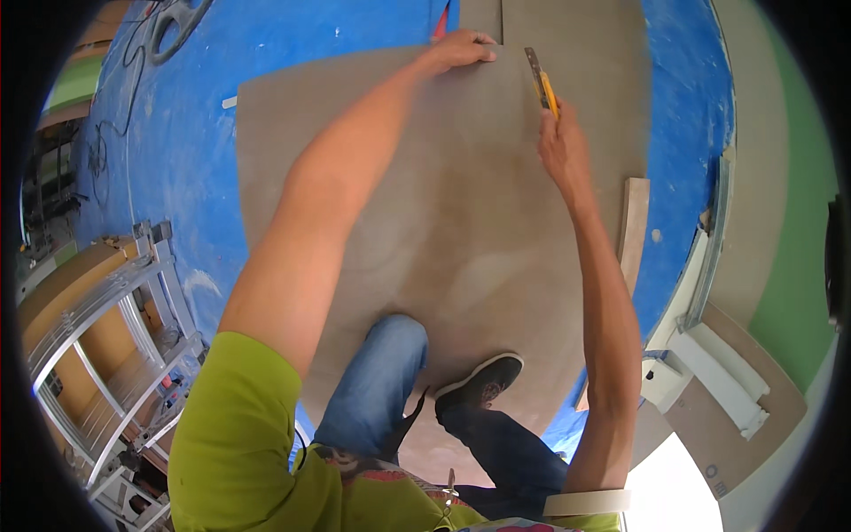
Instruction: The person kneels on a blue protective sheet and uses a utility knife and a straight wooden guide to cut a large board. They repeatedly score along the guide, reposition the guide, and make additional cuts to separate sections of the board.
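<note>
A: Where is the board (479, 195), and on what does it lie?
B: The broad grey-brown board lies flat over a blue floor covering (199, 177), directly before the person. More sheet material (576, 18) of similar colour appears beyond its far edge.
A: Describe the left hand (461, 50).
B: It rests at the far edge of the board, arm outstretched, fingers curled. Whether it grips the edge or merely presses upon it, I cannot tell.
A: And the right hand (560, 137)?
B: It is closed around the yellow handle of a utility knife (546, 89). The blade points away from the body, to the right of the left hand; contact between blade and board cannot be judged.
A: Which body parts lie nearer the viewer?
B: A bent knee (396, 346) in blue denim and a dark shoe (483, 381), both over the near part of the board.
A: The surroundings?
B: A wooden strip (634, 222) lies along the right side; a metal ladder-like frame (106, 306) stands at left.
</note>
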Tool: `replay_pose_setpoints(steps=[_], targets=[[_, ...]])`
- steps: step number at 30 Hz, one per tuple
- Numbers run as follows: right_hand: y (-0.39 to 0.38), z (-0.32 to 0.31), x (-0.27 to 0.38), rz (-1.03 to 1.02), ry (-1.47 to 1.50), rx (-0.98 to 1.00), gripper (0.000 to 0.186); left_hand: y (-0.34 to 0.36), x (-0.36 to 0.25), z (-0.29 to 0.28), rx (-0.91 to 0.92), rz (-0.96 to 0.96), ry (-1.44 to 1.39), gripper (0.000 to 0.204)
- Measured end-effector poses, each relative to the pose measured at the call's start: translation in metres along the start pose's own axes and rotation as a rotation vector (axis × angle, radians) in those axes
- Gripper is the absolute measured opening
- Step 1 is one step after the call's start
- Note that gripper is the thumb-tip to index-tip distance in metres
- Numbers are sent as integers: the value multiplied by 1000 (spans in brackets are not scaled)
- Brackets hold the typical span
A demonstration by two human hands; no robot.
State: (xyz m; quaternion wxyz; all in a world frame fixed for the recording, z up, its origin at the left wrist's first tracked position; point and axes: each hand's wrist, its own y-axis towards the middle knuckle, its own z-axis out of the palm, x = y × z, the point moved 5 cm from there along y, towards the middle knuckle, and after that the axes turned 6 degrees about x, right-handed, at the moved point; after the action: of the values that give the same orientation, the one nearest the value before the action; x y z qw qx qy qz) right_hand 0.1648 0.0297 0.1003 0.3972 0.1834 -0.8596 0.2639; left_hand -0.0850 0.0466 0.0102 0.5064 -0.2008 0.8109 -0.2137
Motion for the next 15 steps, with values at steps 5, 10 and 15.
replay_pose_setpoints(steps=[5,10,15], targets=[[26,20,17,-27,-93,-6,38,3,14,-1,7,-3,-61,44],[36,25,23,-2,-133,31,39,1,8,-1,-66,4,49,43],[40,32,22,16,-152,27,40,9,20,-1,-101,35,64,44]])
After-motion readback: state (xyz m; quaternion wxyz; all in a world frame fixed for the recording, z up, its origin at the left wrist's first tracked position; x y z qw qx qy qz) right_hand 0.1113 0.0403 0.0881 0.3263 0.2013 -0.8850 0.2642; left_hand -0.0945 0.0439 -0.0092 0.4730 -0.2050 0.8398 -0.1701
